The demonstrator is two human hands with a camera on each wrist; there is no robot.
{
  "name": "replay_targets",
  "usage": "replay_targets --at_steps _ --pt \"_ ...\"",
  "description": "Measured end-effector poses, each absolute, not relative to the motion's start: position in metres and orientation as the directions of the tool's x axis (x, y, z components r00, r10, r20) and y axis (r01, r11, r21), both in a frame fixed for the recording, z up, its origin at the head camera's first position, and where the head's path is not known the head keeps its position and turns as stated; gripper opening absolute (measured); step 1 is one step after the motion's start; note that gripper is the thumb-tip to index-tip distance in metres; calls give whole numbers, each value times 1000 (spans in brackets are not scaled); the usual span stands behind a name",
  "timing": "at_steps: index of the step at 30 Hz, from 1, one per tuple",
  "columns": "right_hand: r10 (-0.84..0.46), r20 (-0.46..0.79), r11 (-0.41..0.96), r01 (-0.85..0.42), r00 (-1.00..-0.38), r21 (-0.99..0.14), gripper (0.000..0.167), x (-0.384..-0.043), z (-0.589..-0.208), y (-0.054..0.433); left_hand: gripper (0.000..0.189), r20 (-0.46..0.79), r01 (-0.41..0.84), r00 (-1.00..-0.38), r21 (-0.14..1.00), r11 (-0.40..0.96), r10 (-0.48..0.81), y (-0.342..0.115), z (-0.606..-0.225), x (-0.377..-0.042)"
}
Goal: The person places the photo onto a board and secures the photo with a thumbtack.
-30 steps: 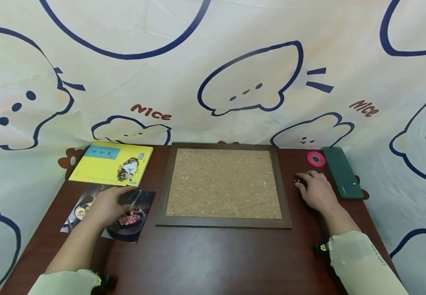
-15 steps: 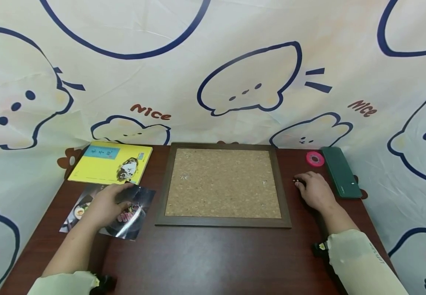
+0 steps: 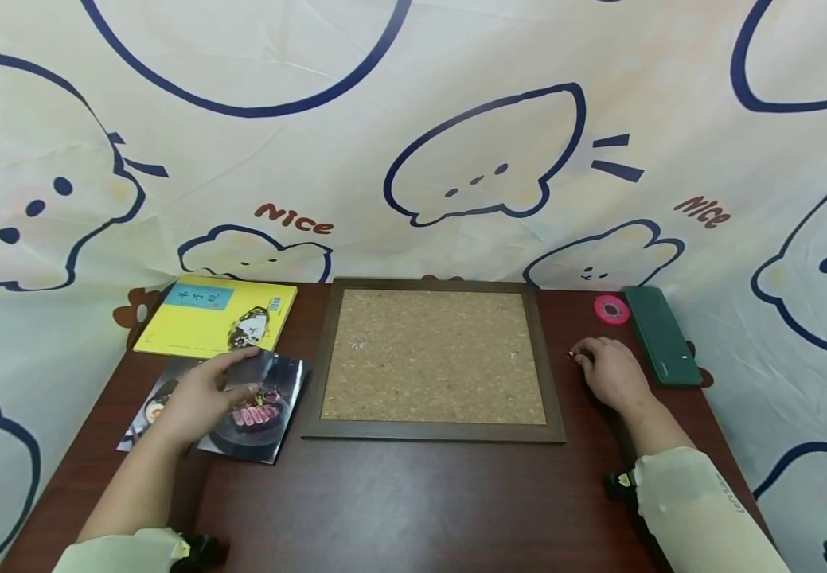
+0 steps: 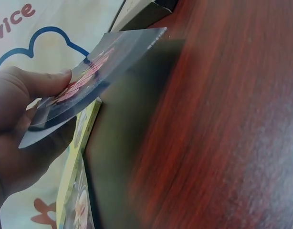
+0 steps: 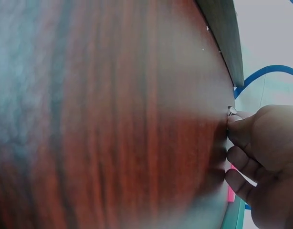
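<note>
My left hand (image 3: 201, 399) pinches a glossy photo (image 3: 259, 414) of sliced meat on a dark plate. In the left wrist view the thumb lies on the photo's face, the fingers are behind it, and the photo (image 4: 106, 71) is lifted off the table and slightly bent. Another photo (image 3: 134, 430), with an egg on it, lies beneath, partly hidden by the hand. On the right, my right hand (image 3: 614, 372) rests low over the table beside the corkboard (image 3: 434, 358). Its thumb and forefinger pinch a tiny shiny piece (image 5: 231, 110), too small to name surely.
A yellow book (image 3: 184, 330) lies at the back left, just behind the photos. At the back right are a pink ring-shaped thing (image 3: 611, 309) and a long green box (image 3: 664, 338). The brown table (image 3: 413, 509) meets a patterned cloth (image 3: 356, 159) at the back.
My left hand has closed on the upper photo, raised it and shifted it slightly right. The right hand has hardly moved.
</note>
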State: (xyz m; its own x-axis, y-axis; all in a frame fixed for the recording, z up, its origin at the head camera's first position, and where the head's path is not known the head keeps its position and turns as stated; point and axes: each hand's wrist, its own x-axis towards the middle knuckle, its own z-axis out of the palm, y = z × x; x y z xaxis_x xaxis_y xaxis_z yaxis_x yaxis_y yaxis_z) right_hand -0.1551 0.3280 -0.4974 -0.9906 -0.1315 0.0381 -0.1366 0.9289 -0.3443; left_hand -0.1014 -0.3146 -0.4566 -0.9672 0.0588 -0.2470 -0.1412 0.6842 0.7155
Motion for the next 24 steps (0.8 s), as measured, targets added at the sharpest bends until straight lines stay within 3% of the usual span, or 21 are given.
replay_targets --at_steps 6,14,24 --pt "-107 29 906 -110 -994 -409 14 -151 -494 329 72 -269 -161 -961 730 664 63 -308 -455 -104" --pt "-107 44 875 -115 -993 -471 13 -147 -488 321 68 -192 -79 -976 753 653 104 -301 -458 -109" --pt "-108 80 851 -134 -991 -507 9 -144 -482 304 69 -229 -145 -973 738 659 42 -285 -458 -116"
